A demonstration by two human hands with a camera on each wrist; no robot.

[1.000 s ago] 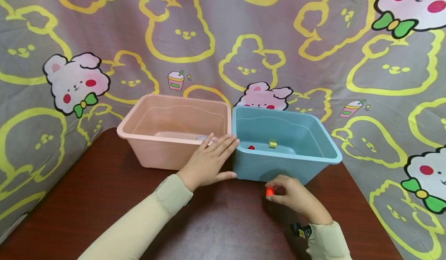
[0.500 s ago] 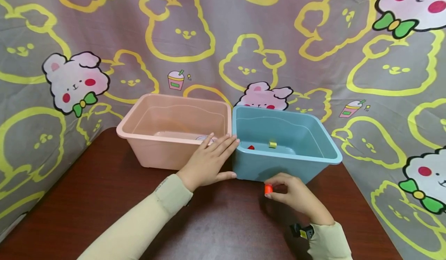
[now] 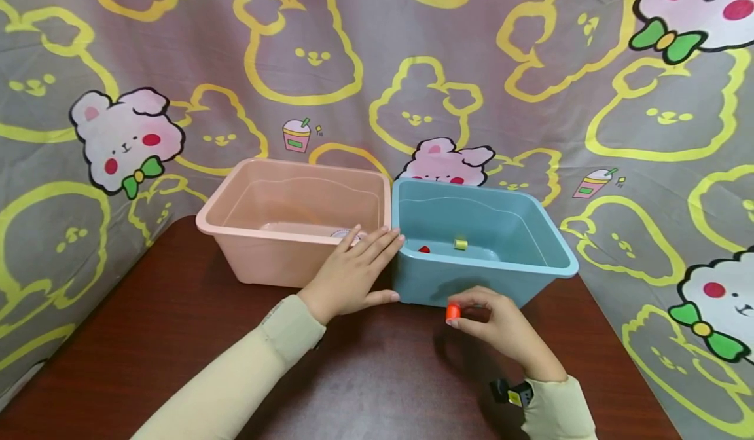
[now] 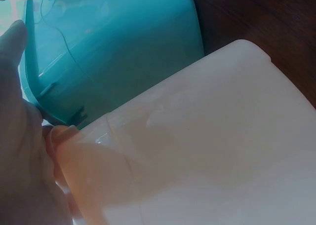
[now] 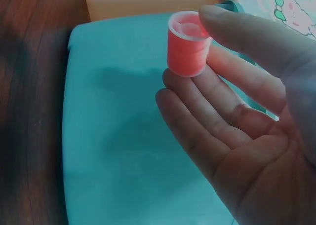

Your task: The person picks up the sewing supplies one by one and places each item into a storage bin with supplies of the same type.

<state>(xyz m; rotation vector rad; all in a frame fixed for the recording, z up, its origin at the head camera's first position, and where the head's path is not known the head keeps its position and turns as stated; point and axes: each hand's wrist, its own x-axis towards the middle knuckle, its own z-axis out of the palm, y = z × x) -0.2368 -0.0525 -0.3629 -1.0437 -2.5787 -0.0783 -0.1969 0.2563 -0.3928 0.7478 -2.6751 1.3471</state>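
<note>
My right hand (image 3: 497, 325) pinches a small orange-red spool of thread (image 3: 453, 313) between thumb and fingers, just in front of the blue tub (image 3: 485, 266). In the right wrist view the spool (image 5: 187, 50) shows a pale rim and a hollow end; the other fingers spread below it. My left hand (image 3: 350, 276) lies with straight fingers over the front rim of the pink tub (image 3: 277, 234), its fingertips at the corner where both tubs meet. Inside the blue tub lie a yellow spool (image 3: 461, 244) and a red piece (image 3: 424, 249), partly hidden by the rim.
Both tubs stand side by side on a dark reddish-brown table (image 3: 377, 387). Behind and beside it hangs a grey curtain (image 3: 330, 47) with cartoon animals. A round white label (image 3: 344, 234) shows on the pink tub's floor.
My right hand has risen slightly, lifting the orange-red spool a little off its earlier spot. My left hand and both tubs have stayed in place.
</note>
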